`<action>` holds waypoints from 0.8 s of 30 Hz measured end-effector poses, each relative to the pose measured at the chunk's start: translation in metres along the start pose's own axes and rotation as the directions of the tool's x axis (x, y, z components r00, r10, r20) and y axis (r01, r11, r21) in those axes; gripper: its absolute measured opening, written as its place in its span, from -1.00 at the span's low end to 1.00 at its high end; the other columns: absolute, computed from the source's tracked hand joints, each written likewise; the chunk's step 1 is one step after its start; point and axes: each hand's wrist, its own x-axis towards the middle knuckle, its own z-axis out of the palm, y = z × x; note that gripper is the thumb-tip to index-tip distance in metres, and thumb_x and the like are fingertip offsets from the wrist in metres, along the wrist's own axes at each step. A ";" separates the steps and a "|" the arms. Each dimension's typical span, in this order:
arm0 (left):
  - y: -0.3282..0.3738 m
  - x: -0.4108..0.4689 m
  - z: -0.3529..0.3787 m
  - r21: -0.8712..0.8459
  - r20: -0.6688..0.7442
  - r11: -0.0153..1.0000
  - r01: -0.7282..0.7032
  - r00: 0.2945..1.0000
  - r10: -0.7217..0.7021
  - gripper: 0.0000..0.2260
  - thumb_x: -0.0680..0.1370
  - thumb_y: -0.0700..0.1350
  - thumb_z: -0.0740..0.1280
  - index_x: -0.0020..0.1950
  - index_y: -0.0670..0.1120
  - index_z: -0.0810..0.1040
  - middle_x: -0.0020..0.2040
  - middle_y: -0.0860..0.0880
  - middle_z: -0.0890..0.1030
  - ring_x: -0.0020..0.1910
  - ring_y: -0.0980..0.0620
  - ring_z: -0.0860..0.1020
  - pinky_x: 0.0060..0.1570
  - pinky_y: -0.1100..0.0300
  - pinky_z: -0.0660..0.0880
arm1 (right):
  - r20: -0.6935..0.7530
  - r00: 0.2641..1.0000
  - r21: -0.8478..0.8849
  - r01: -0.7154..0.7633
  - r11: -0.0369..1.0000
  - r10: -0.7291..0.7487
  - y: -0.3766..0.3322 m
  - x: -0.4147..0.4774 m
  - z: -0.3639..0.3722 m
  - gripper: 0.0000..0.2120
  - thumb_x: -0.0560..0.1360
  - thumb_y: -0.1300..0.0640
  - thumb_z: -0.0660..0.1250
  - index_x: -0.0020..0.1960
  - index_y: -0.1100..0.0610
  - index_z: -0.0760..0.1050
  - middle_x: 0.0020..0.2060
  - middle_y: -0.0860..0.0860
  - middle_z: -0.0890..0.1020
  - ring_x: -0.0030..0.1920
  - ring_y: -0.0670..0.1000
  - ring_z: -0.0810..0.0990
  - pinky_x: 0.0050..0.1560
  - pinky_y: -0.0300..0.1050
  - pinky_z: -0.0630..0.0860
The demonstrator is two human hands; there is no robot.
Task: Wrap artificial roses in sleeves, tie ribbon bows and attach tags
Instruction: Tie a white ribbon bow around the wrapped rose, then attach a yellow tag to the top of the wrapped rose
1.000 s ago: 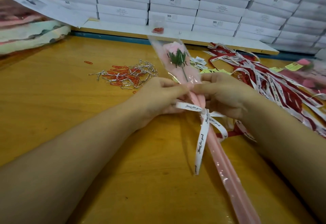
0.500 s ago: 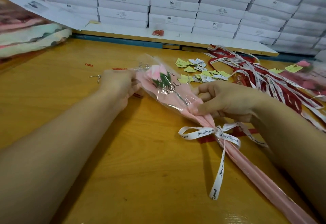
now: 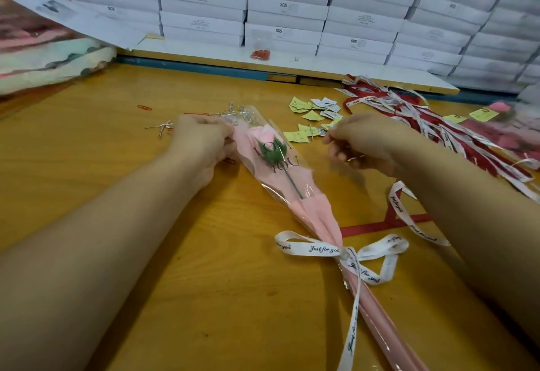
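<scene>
On the near worktop [image 3: 146,253], the rose [image 3: 264,134] in its sleeve [image 3: 318,215] lies with its long axis diagonal, stem end near right, bloom pointing far left. Its white bow [image 3: 347,253] reads "Just for you"; the sleeve shows "YOU". The left grip [image 3: 201,139] curls at the sleeve's mouth, and the blurred right grip [image 3: 362,142] hovers beside the tags [image 3: 309,116]; I cannot tell what either holds. Behind, white boxes [image 3: 286,8] read "SGS"
</scene>
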 end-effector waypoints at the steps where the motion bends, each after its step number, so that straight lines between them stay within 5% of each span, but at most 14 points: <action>1: -0.001 0.000 0.001 -0.006 0.022 1.000 -0.003 1.000 0.004 -0.92 0.55 -0.34 0.29 -0.02 -0.24 0.55 0.06 -0.17 0.58 -0.03 -0.05 0.60 -0.36 0.31 0.58 | -0.069 0.998 -0.057 0.006 0.998 -0.010 -0.001 0.007 0.002 -0.82 0.62 0.15 0.19 -0.04 0.15 0.55 -0.34 0.04 0.56 -0.38 -0.06 0.44 -0.40 -0.22 0.33; 6: -0.004 -0.007 0.008 0.007 0.121 1.000 -0.012 0.993 0.011 -0.93 0.56 -0.34 0.28 -0.04 -0.21 0.53 0.01 -0.19 0.59 -0.07 -0.05 0.62 -0.25 0.25 0.62 | -0.210 0.957 -0.439 0.090 0.894 -0.199 -0.009 0.046 0.014 -0.72 0.56 0.05 0.29 0.15 0.20 0.58 -0.02 0.07 0.61 -0.02 0.07 0.55 -0.16 -0.11 0.52; 12: -0.005 -0.006 0.007 0.044 0.157 0.998 -0.041 0.987 0.034 -0.88 0.57 -0.32 0.27 0.08 -0.23 0.53 -0.01 -0.17 0.59 -0.10 -0.03 0.62 -0.20 0.24 0.62 | -0.281 0.950 -0.502 -0.025 0.864 -0.136 -0.012 0.075 0.032 -0.72 0.48 0.02 0.32 -0.28 0.15 0.34 -0.33 0.05 0.42 -0.15 0.09 0.49 -0.35 -0.14 0.36; 14: -0.003 -0.006 0.008 0.042 0.149 0.998 -0.041 0.988 0.034 -0.91 0.57 -0.32 0.27 0.04 -0.20 0.53 -0.01 -0.17 0.59 -0.09 -0.03 0.62 -0.19 0.25 0.62 | -0.293 0.951 -0.475 -0.052 0.879 -0.103 -0.014 0.079 0.036 -0.79 0.46 0.09 0.30 -0.27 0.14 0.33 -0.31 0.07 0.44 -0.10 0.13 0.51 -0.25 -0.10 0.42; 18: -0.002 -0.005 0.010 0.023 0.160 0.999 -0.044 0.986 0.040 -0.91 0.57 -0.32 0.26 -0.07 -0.17 0.52 -0.09 -0.14 0.59 -0.18 0.01 0.61 -0.26 0.29 0.61 | -0.360 0.922 -0.353 0.011 0.935 -0.146 -0.011 0.083 0.037 -0.84 0.49 0.21 0.25 -0.25 0.20 0.37 -0.37 0.06 0.39 -0.20 0.13 0.45 -0.38 -0.15 0.30; 21: -0.003 -0.003 0.010 0.025 0.157 0.999 -0.048 0.987 0.043 -0.89 0.57 -0.32 0.26 -0.09 -0.16 0.52 -0.10 -0.14 0.59 -0.20 0.02 0.61 -0.27 0.28 0.61 | -0.503 0.828 -0.139 0.204 0.969 -0.247 -0.013 0.076 0.031 -0.86 0.60 0.20 0.19 -0.05 0.18 0.50 -0.29 0.04 0.49 -0.23 0.07 0.52 -0.37 -0.18 0.36; 24: -0.003 -0.001 0.011 0.038 0.143 0.998 -0.057 0.988 0.051 -0.90 0.56 -0.32 0.27 -0.06 -0.14 0.53 -0.03 -0.17 0.60 -0.13 -0.04 0.63 -0.10 0.14 0.63 | -0.521 0.789 0.121 0.448 0.886 -0.327 -0.024 0.057 0.025 -0.84 0.61 0.20 0.19 0.15 0.16 0.48 -0.16 0.08 0.59 -0.37 -0.13 0.56 -0.46 -0.33 0.41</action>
